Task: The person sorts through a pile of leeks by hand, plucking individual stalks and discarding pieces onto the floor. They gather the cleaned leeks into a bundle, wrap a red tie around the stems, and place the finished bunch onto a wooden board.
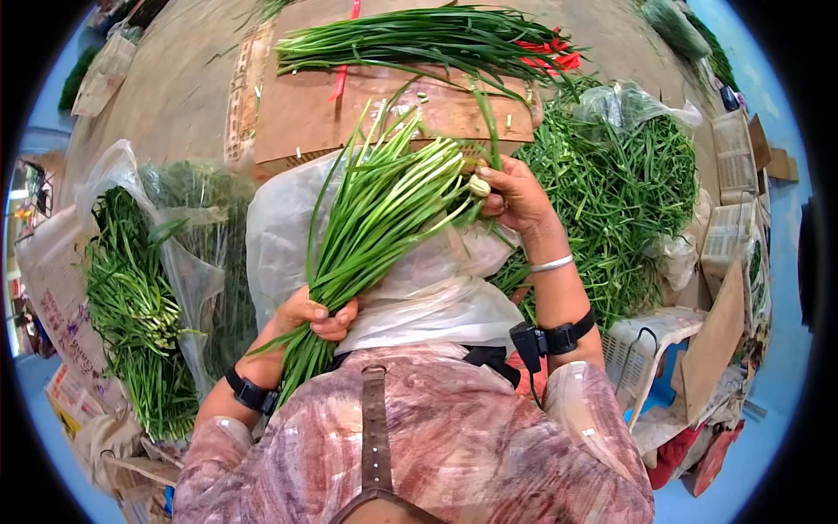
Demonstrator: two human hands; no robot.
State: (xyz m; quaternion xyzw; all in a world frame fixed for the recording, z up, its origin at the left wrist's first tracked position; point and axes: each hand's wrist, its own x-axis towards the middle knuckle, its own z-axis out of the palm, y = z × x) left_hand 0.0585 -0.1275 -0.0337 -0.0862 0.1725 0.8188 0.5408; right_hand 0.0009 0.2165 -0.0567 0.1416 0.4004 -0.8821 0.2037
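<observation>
A loose bunch of garlic chives (384,218) lies slantwise over my lap, its pale stalk ends up and to the right. My left hand (319,314) is closed around the leafy lower part. At the pale ends, my right hand (522,194) is closed, thumb and fingers pinching some stalks; its fingertips are partly hidden. Whitish plastic sheeting (419,316) covers my lap under the bunch. Just beyond, another bunch of chives (410,42) rests on a cardboard box (301,109), with red ties (554,59) near its right end.
To my right is a big heap of loose chives (611,183) with clear plastic (624,105) over its top. More chives (131,306) lie in plastic at my left. A white plastic stool (646,336) and crates (731,157) stand at the right.
</observation>
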